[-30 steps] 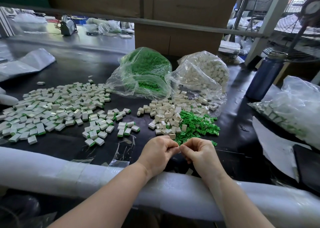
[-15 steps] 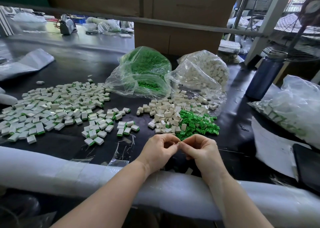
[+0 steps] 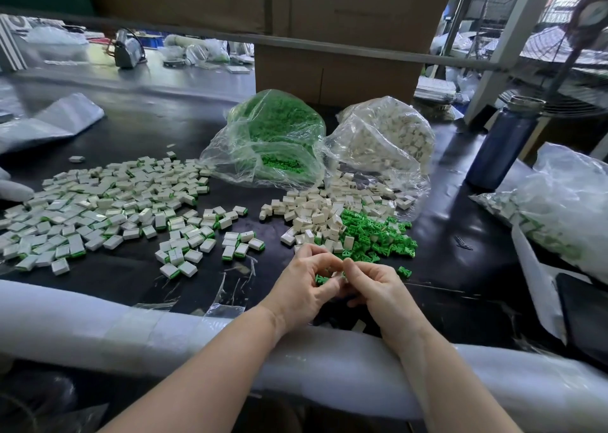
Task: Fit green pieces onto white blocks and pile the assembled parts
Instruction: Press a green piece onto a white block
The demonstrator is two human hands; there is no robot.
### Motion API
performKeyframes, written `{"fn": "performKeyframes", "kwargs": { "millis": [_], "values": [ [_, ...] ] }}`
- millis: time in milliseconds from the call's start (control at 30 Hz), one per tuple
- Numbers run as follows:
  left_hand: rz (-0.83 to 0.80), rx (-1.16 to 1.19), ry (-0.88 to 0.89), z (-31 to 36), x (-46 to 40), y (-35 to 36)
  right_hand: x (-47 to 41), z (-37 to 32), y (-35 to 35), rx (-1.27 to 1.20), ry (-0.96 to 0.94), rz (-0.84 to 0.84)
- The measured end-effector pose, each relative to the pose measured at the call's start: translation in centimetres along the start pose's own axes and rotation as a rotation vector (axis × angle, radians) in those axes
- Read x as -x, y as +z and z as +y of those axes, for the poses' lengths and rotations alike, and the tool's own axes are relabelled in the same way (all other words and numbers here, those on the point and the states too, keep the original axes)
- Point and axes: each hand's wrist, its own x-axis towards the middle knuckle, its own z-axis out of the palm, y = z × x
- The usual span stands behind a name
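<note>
The left hand (image 3: pixel 304 288) and right hand (image 3: pixel 378 289) meet fingertip to fingertip just above the near edge of the dark worktop (image 3: pixel 138 136). Both have curled fingers: the left hand pinches a green piece (image 3: pixel 320 279), while the right hand's fingertips pinch something small and pale against it; whether that is a white block cannot be told. Both forearms rest on a white padded roll (image 3: pixel 98 320) along the near edge.

Just beyond the hands lie loose green pieces (image 3: pixel 375 235), touching a heap of white blocks (image 3: pixel 316 212) on their left. Farther off sit a bag of green pieces (image 3: pixel 273 143) and, to its right, a bag of white blocks (image 3: pixel 388 136). To the left spreads the pile of assembled parts (image 3: pixel 108 209). A blue bottle (image 3: pixel 503 143) stands at far right.
</note>
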Motion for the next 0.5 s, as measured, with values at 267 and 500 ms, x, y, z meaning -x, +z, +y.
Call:
{"fn": "performKeyframes", "kwargs": {
  "millis": [267,500],
  "values": [
    [-0.02,0.006,0.028,0.09,0.06,-0.03,-0.07,0.31,-0.14,-0.026,-0.009,-0.021],
    [-0.039,0.031,0.043,0.16,0.05,0.06,-0.25,0.47,-0.16,-0.005,-0.018,-0.021]
  ]
}}
